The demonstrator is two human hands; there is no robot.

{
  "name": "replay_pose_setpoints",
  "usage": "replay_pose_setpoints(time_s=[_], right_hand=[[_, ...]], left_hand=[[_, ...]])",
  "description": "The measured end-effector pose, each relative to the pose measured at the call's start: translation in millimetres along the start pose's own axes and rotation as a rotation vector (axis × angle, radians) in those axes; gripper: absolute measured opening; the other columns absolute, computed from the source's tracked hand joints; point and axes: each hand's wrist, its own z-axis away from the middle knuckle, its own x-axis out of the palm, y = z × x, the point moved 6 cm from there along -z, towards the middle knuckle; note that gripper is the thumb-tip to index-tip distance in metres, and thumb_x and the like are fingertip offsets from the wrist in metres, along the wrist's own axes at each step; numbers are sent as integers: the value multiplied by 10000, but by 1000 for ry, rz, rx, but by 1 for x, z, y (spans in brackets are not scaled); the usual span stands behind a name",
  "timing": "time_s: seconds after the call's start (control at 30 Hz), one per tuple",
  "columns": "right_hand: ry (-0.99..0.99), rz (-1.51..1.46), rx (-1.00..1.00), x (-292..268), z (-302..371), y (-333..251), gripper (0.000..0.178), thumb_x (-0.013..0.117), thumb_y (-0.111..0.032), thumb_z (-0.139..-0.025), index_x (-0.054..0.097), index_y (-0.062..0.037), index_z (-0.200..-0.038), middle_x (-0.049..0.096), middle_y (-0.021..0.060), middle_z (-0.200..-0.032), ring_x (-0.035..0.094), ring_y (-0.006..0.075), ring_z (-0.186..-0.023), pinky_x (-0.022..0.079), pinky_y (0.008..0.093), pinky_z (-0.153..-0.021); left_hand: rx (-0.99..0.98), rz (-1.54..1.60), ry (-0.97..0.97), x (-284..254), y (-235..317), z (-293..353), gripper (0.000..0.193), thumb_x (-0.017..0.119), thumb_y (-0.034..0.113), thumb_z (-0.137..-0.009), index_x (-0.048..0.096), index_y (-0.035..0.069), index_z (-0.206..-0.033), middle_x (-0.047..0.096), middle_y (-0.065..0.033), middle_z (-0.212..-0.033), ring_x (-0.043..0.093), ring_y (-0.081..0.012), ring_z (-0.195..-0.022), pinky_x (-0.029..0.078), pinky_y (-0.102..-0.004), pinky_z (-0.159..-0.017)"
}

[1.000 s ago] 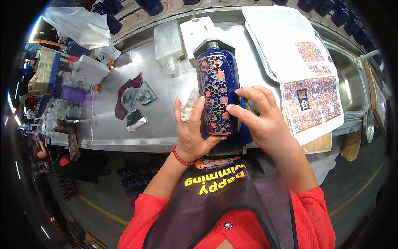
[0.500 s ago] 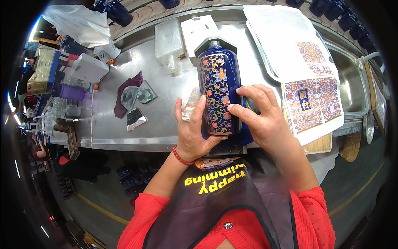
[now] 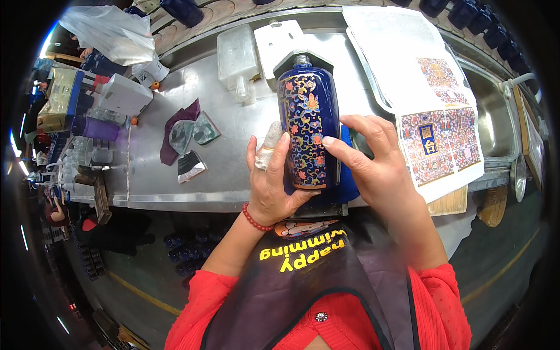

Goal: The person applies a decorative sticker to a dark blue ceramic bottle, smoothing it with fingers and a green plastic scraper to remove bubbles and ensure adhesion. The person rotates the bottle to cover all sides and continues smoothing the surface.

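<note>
A dark blue glass bottle stands upright in front of me, its face covered with a colourful floral decal and its threaded neck bare. My left hand grips its lower left side, thumb by the base. One left finger is wrapped in whitish cloth; a red bead bracelet circles that wrist. At the bottle's right side is my right hand, fingers apart. One fingertip lies at the decal's right edge; whether it touches the glass I cannot tell. Printed floral decal sheets lie to the right.
Purple cloth and dark scraps lie on the metal table. Beyond the bottle are a clear rectangular container and a white block. A sink is at right. Blue bottles line the far edge. Boxes and glassware crowd the left.
My right hand has drawn slightly right, away from the bottle's side, and its fingers have spread. My left hand keeps its grip. Blue bottles along the far edge have shifted.
</note>
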Motion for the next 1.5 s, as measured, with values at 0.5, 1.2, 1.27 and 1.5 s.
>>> replay_pose_setpoints(time_s=[0.5,1.2,1.27,1.5], right_hand=[[130,-525,429,13,-28,5,275,594,-109,-973,563,-2,-1225,687,246,-918,708,394,-820,551,424,-735],[172,66,51,-16,-71,27,235,735,-106,-815,686,-106,-1044,613,60,-839,617,245,-765,426,393,-754],[72,-42,-273,-15,-70,5,276,749,-102,-765,698,-155,-1031,572,14,-817,588,202,-738,384,383,-780],[120,-348,324,-13,-60,67,196,670,-105,-961,648,-2,-1127,690,77,-885,637,125,-765,520,277,-674]], left_hand=[[15,-71,-14,-1,3,-2,970,739,578,-845,379,-43,-1496,559,-251,-1401,520,-408,-1339,115,-651,-1178],[-55,-128,21,-6,-4,1,1039,831,526,-747,364,-9,-1506,522,-202,-1417,448,-411,-1350,72,-656,-1181],[-46,-150,42,-10,-4,0,945,840,527,-734,482,14,-1442,577,-185,-1361,506,-408,-1300,57,-651,-1187],[-22,-97,-59,-28,6,-23,872,773,600,-781,538,59,-1423,579,-184,-1333,427,-406,-1347,68,-628,-1192]])
